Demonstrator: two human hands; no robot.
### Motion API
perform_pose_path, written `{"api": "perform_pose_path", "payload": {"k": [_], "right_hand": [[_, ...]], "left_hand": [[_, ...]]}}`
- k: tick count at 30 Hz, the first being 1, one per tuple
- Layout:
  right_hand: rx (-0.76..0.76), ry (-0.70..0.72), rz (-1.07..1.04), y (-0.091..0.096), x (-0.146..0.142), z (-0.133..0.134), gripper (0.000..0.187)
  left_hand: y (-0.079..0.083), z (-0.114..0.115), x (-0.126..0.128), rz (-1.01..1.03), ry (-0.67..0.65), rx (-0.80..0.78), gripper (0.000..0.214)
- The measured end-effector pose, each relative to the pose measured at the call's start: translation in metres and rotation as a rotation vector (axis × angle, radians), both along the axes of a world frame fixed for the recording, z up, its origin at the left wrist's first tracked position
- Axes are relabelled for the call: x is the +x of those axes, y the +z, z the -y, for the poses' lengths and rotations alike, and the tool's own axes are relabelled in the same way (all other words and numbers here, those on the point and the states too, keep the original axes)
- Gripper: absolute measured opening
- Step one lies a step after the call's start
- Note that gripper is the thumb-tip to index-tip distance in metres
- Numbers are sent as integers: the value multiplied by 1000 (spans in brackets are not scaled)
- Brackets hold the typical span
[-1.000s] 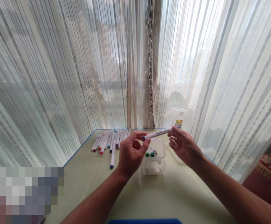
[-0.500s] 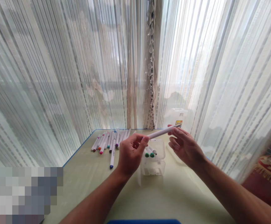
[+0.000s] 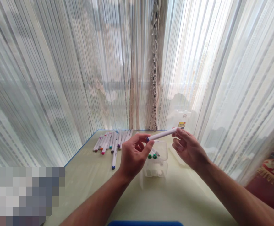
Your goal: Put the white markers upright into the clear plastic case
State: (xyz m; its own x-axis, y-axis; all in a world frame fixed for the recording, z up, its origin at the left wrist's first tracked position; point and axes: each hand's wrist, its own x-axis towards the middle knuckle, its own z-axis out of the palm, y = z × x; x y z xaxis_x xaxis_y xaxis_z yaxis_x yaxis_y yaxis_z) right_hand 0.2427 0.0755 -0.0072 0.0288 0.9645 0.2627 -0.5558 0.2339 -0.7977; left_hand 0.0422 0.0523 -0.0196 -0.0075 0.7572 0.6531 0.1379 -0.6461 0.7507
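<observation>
A white marker with a blue end [image 3: 163, 134] is held up above the table, slanting up to the right. My left hand [image 3: 135, 152] has its thumb and index finger at the blue end, which shows between them. At the other end, my right hand [image 3: 190, 146] pinches the marker, with its lower fingers curled. Below the marker is a clear plastic case [image 3: 156, 170] holding several markers, among them green-ended markers [image 3: 152, 156] and a grey-tipped one. Left of my left hand lie a loose pile of white markers [image 3: 106, 142] and a nearer blue-ended marker [image 3: 114, 156].
A clear plastic container [image 3: 182, 117] with a yellow label stands at the back right. A clear lid-like piece [image 3: 178, 157] lies partly behind my right hand. Sheer striped curtains [image 3: 104, 62] hang behind the pale green table [image 3: 87, 191]. A blue edge [image 3: 145, 223] shows at the bottom.
My left fingers have loosened around the marker's end, so its blue tip shows now. My right hand and the marker have shifted slightly right.
</observation>
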Motion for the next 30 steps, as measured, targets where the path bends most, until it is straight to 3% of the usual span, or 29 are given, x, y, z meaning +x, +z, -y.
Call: {"api": "perform_pose_path", "payload": {"k": [30], "right_hand": [[-50,4,-26,0,-2,0,32]], "left_hand": [[5,3,2,19,28,56,20]]}}
